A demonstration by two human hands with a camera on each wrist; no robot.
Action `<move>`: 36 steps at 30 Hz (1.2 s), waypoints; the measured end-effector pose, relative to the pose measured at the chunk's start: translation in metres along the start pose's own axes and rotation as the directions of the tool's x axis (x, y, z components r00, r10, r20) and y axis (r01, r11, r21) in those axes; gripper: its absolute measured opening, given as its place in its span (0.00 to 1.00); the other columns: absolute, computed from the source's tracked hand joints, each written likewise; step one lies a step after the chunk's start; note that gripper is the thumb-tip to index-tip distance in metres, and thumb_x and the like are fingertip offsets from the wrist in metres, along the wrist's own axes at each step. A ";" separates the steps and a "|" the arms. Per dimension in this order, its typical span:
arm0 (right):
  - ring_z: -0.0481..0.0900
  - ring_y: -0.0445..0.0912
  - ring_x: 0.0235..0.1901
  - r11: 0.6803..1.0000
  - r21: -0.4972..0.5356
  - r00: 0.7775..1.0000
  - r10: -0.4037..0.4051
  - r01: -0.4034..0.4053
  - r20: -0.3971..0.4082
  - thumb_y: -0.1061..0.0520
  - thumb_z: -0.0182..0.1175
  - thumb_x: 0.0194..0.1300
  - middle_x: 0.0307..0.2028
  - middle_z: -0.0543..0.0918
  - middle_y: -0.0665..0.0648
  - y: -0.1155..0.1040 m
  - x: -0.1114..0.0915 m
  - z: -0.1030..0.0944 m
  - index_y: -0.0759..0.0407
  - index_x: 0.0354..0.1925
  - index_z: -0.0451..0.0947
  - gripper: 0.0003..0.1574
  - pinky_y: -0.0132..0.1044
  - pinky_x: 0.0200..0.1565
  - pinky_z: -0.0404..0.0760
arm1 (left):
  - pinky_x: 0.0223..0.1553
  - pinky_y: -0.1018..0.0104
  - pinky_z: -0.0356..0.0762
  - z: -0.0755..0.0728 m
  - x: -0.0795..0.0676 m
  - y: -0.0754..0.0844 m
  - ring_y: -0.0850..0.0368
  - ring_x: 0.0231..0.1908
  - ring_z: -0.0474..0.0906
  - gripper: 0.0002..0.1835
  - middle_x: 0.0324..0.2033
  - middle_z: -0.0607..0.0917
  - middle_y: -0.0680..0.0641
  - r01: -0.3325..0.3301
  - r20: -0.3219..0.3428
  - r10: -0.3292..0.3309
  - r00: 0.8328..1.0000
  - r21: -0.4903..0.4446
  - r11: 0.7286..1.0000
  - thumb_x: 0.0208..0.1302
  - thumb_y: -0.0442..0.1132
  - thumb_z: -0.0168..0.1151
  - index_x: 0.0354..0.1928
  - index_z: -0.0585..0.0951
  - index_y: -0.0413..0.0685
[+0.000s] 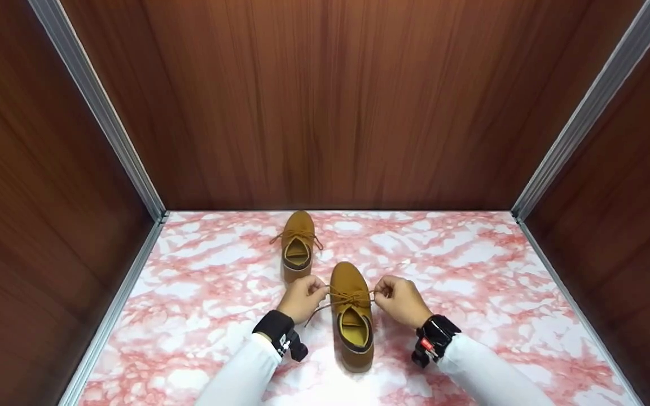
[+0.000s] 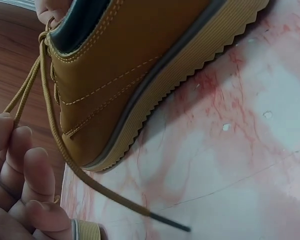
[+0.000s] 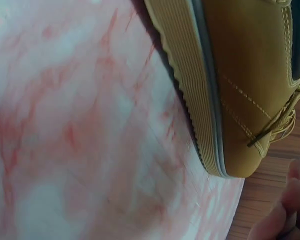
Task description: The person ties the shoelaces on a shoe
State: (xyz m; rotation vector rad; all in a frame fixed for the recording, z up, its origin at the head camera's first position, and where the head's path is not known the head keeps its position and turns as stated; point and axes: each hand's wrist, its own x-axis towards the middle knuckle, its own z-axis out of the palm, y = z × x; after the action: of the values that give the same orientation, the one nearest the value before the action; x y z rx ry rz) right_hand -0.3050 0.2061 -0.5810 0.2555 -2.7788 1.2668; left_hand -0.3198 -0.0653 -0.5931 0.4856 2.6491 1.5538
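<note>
A tan lace-up shoe [image 1: 347,276] stands between the two hands, toe pointing away, its laces crossed in a knot over the tongue. On its left side my left hand [image 1: 303,299] pinches a doubled strand of shoelace [image 2: 24,95] between thumb and forefinger. A loose lace end [image 2: 105,191] with a dark tip hangs beside that hand. To the right of the knot, my right hand [image 1: 403,301] pinches the lace on that side, pulled out sideways. Another dark lace tip [image 3: 255,141] lies against the shoe's side; the right fingertips are cut off in the right wrist view.
A matching tan shoe [image 1: 300,221] stands farther back to the left, its lace tied in a bow. The red-and-white marbled tabletop [image 1: 460,254] is bordered by brown wood-grain panels [image 1: 325,113] at the back and both sides, with metal corner strips.
</note>
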 end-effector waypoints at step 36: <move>0.72 0.41 0.18 0.939 0.175 0.949 0.270 -0.297 0.164 0.52 0.49 0.79 0.15 0.77 0.50 0.002 0.006 -0.008 0.61 0.23 0.83 0.29 0.31 0.23 0.68 | 0.25 0.71 0.72 -0.001 -0.002 0.001 0.65 0.21 0.73 0.12 0.19 0.76 0.58 0.052 0.070 -0.051 0.996 -0.018 0.998 0.77 0.41 0.57 0.32 0.76 0.45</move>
State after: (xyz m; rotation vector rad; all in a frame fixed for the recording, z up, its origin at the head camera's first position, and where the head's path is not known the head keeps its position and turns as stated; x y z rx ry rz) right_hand -0.3110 0.2128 -0.5769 -0.0558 -2.8857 1.6549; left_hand -0.3178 -0.0659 -0.5922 0.4576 2.5715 1.5183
